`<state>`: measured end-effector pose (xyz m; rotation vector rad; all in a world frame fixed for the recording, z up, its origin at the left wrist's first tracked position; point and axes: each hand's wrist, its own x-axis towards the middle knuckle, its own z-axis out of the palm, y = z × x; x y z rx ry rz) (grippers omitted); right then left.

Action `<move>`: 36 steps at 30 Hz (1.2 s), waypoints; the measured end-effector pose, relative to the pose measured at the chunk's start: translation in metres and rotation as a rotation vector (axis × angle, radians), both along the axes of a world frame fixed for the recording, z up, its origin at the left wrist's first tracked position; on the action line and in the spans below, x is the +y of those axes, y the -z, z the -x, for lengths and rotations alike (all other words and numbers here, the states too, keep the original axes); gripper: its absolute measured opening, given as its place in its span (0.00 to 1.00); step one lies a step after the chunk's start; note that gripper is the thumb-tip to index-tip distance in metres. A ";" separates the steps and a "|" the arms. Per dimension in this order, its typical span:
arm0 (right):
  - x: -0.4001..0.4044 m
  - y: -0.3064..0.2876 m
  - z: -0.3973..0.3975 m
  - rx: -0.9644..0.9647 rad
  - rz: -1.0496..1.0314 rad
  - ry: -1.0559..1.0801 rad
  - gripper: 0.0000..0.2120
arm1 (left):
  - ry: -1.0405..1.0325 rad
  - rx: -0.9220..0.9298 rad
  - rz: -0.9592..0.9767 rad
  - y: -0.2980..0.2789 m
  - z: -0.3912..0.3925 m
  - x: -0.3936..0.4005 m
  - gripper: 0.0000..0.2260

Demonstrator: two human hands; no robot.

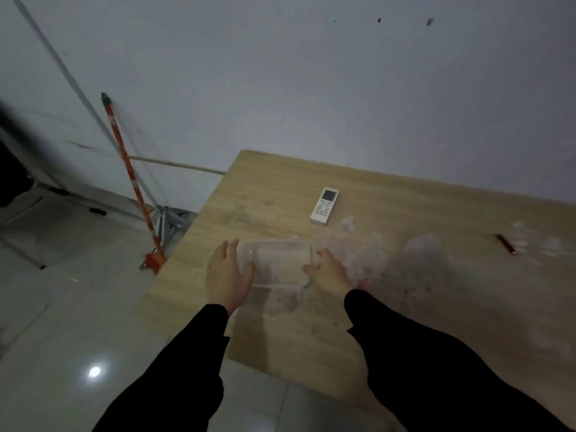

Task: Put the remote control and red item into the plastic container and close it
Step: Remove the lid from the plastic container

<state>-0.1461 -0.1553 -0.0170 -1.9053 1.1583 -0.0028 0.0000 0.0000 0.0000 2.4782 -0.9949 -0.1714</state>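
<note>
Hands (277, 272) grip container (276, 263); remote (324, 206) beyond, apart.

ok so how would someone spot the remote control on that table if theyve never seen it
Start at the wooden table. Beyond the clear plastic container held between both hands lies the remote control. It is the only white slab with a small screen and buttons.
</note>
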 end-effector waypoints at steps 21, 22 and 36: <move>-0.080 0.029 0.162 -0.062 -0.089 0.405 0.03 | 0.135 0.532 0.094 0.028 0.104 -0.129 0.20; -0.085 0.027 0.172 -0.055 -0.096 0.431 0.03 | 0.143 0.538 0.093 0.029 0.112 -0.136 0.20; -0.122 0.043 0.242 -0.125 -0.163 0.604 0.07 | 0.131 0.605 0.103 0.020 0.155 -0.200 0.15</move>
